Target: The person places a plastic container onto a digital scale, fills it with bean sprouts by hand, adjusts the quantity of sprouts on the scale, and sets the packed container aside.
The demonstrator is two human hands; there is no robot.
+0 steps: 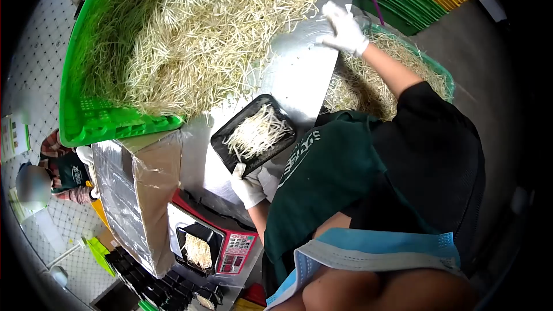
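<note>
While the left hand (249, 189), in a white glove, grips the near edge of a black rectangular plastic tray (226, 136), pale slender bean sprouts (258, 132) lie heaped in the middle of it; this tray is over a silvery metal tabletop (299, 72), just beside the large bright-green plastic basket (101, 129), whose thick mass of sprouts spills out across the metal; a second green basket (441, 70), also full of sprouts, stands beneath the right arm; one more black sprout-filled tray (201, 230) sits on a single red-and-white digital scale (239, 245), so two filled trays show clearly, while the dark stacked trays (152, 289) below are too crowded to count; one film-wrapped cardboard box (156, 175) stands against the large basket, and one co-worker (72, 174) is beyond it; the right hand (345, 30), likewise white-gloved, is open with thumb and fingers spread, its arm extended past the table edge near the loose sprouts; the left thumb presses on the tray rim, its other fingers mostly hidden.
</note>
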